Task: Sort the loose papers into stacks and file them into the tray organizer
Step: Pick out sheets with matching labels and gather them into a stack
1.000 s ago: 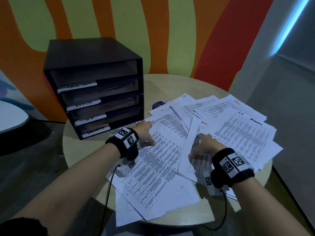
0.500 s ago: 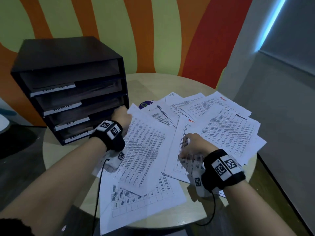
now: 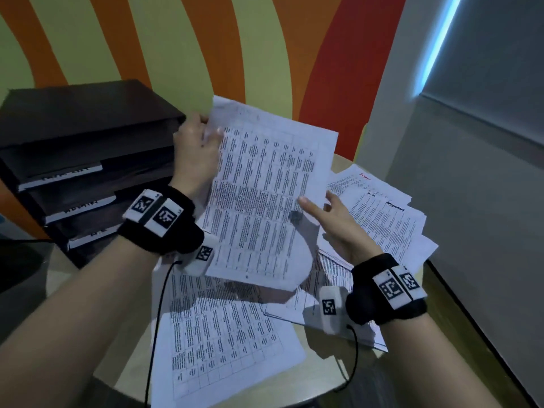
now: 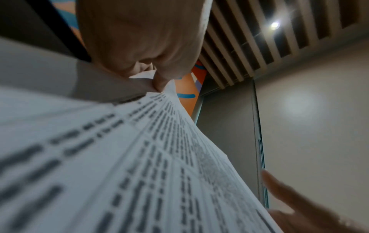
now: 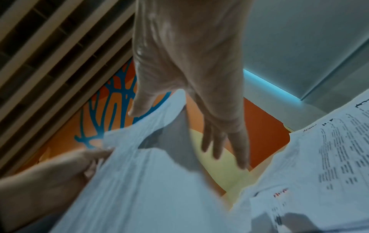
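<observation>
- The task looks to be at its early sorting step: the person's left hand has its grip clamped on the upper left edge of a white printed sheet with table-like rows of text, held tilted in the air just right of the dark four-tier tray organizer.
- The left wrist view shows thumb and fingers pinching that sheet's corner; whether one page or several are held cannot be told.
- The right hand has its grip apart, fingers straight, the thumb at the lifted sheet's right edge; it clasps nothing.
- Most of the loose white printed papers lie fanned and overlapping on the round pale wooden table, right of the organizer and below the raised sheet.
- Another printed sheet with a grid lies at the table's near edge, in front of the organizer.
- No tidy stacks show on the table, so sorting appears barely begun.
- The organizer's trays look dark inside; whether any paper is filed there cannot be told. Only white label strips show on their fronts.
- Left to do, by this judgement: group the spread into stacks and slide each into a tray.
</observation>
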A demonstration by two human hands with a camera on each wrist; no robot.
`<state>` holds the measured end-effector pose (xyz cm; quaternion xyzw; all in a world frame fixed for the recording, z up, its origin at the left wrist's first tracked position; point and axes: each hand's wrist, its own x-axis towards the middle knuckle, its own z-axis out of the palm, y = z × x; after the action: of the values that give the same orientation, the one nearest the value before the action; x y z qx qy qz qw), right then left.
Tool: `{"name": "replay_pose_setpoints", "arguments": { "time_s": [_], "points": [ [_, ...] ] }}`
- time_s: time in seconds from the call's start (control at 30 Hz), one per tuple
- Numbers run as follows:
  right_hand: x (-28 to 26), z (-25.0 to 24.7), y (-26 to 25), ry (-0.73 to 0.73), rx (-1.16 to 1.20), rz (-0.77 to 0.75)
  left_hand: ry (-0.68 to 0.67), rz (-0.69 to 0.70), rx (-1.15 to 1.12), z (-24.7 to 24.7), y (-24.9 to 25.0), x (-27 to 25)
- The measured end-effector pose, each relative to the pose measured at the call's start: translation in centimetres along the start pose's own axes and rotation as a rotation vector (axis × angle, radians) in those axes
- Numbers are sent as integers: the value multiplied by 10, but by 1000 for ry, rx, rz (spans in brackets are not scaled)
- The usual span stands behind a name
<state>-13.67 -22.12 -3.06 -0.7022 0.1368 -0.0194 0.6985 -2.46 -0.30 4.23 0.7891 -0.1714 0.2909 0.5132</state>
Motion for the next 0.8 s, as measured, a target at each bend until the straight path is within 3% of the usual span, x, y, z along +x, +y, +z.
{"name": "replay_pose_setpoints", "arguments": {
  "time_s": [0.1,0.17,0.3,0.4,0.47,0.63,0.8],
  "points": [
    [-3,-10,-7,51,166,-120,-84,-220,-271,29,-1,-15],
    [-7,-22,-5,135,121,-94,-120,-351,-352,49,-10,-26],
    [-14,-58,9,324,-51,-25,-347,-532,-111,86,-32,-48],
    [-19,-92,29,453,-68,55,-648,-680,80,106,-45,-68],
    [-25,-112,41,526,-82,106,-809,-687,202,116,-46,-80],
    [-39,-146,60,624,-188,190,-940,-580,342,138,-37,-92],
    [-47,-152,65,630,-218,225,-896,-563,402,151,-37,-98]
  ]
}}
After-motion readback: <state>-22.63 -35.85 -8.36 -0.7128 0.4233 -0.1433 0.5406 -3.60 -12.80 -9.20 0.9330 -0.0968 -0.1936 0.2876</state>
